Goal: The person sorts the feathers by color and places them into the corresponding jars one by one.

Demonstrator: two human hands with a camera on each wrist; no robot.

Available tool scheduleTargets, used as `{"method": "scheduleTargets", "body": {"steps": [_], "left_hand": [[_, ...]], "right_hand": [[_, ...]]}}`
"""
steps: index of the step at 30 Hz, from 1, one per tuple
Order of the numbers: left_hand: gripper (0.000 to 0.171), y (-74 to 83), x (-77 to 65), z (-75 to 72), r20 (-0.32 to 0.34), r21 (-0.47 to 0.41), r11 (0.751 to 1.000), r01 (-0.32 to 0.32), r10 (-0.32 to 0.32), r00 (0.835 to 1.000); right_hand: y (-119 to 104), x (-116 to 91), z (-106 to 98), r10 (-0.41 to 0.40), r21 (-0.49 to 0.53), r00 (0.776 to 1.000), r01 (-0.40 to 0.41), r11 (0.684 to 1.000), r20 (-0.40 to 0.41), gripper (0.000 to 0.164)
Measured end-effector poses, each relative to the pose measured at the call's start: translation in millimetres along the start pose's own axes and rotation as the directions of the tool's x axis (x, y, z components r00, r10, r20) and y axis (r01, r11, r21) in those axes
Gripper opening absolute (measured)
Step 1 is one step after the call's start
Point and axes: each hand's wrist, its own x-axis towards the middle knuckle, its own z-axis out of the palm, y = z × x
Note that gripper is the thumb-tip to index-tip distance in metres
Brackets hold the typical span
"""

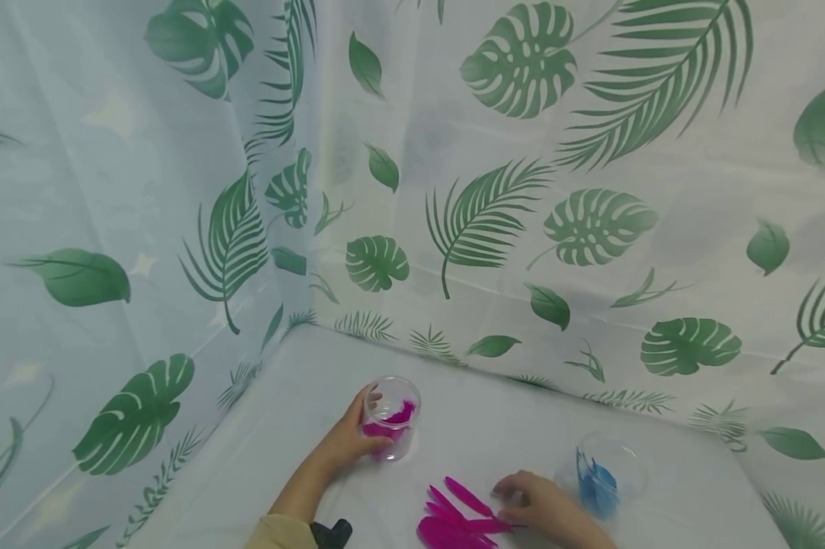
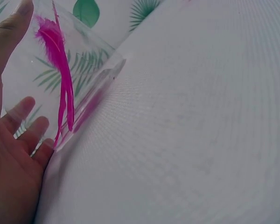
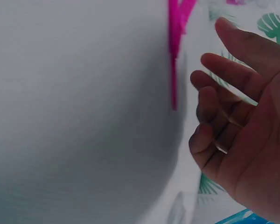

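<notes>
My left hand (image 1: 347,441) is wrapped round a clear plastic cup (image 1: 388,418) that stands on the white table. Inside it are magenta feathers (image 2: 60,60), seen through the wall in the left wrist view. A loose spread of magenta feathers (image 1: 457,522) lies on the table between my hands. Just to their right is my right hand (image 1: 541,505), close to the quill ends. In the right wrist view that hand (image 3: 247,112) has its fingers loosely bent and thumb apart, with nothing held; the feathers (image 3: 174,56) are off its fingertips.
Right of my right hand is a second clear cup (image 1: 628,469) with blue feathers (image 1: 598,489) in it. Leaf-printed sheets (image 1: 412,213) rise along the left and far edges of the white table (image 1: 316,366). A black wrist strap (image 1: 332,534) shows on my left arm.
</notes>
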Motion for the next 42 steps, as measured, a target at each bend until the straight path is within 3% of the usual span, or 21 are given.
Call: {"method": "scheduleTargets", "body": {"steps": [6,13,18,30,38,42], "left_hand": [[0.108,1.6,0.2,0.4,-0.004,-0.003,1.0,0.003,-0.003,1.0],[0.109,0.8,-0.6,0.8,-0.006,0.01,1.0,0.016,-0.016,1.0],[0.109,0.0,-0.9,0.5,-0.003,0.0,1.0,0.012,-0.012,1.0],[0.109,1.4,-0.6,0.5,-0.005,0.015,1.0,0.018,-0.018,1.0],[0.108,1.4,-1.5,0.9,-0.001,0.01,1.0,0.015,-0.015,1.0],[0.108,1.6,-1.1,0.5,-0.003,0.011,1.0,0.016,-0.016,1.0]], "right_hand": [[15,-1,17,0.013,0.002,1.0,-0.013,1.0,-0.013,0.038],[27,3,23,-0.055,-0.041,0.995,0.052,0.998,-0.085,0.012],[35,4,22,-0.115,-0.023,0.988,0.113,0.993,-0.102,0.003],[37,0,14,-0.126,0.151,0.988,0.139,0.979,-0.089,0.018],[34,4,13,-0.026,0.179,0.988,0.053,0.982,-0.152,0.021],[21,5,7,0.067,0.205,0.968,-0.016,0.979,-0.242,0.017]]}}
